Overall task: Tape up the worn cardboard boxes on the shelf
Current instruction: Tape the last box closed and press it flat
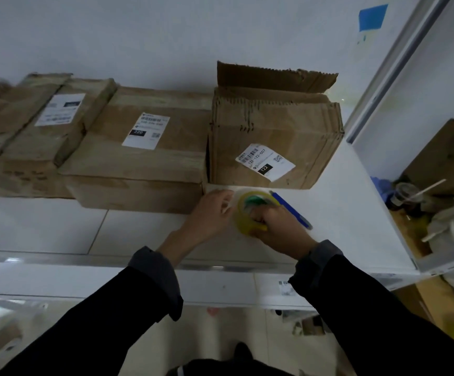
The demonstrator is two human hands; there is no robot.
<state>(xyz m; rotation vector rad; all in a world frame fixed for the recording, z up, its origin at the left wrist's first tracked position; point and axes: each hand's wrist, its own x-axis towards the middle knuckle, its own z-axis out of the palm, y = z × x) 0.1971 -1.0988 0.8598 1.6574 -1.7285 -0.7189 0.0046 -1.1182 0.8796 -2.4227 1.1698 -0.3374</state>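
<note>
Both hands meet on the shelf point(342, 213): right hand point(280, 226) grips the tape roll point(250, 213). Left hand point(209, 213) pinches its loose end, near the torn box point(272, 137).

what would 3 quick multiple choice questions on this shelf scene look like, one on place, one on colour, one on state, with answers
1. Where does the blue pen lie?
A. on top of a box
B. on the shelf, just right of the tape roll
C. on the floor

2. What colour is the tape roll?
A. red
B. black
C. yellowish

3. What state is the box with the 122 label in?
A. top flap standing open
B. sealed flat with tape
C. lying on its side and crushed flat

Answers:
1 B: the pen rests on the white shelf surface beside the roll, in front of the box with the 122 label.
2 C: the roll held by the right hand looks translucent yellow; the left hand is at its left edge.
3 A: a torn flap rises at the back of the box against the wall.
</note>
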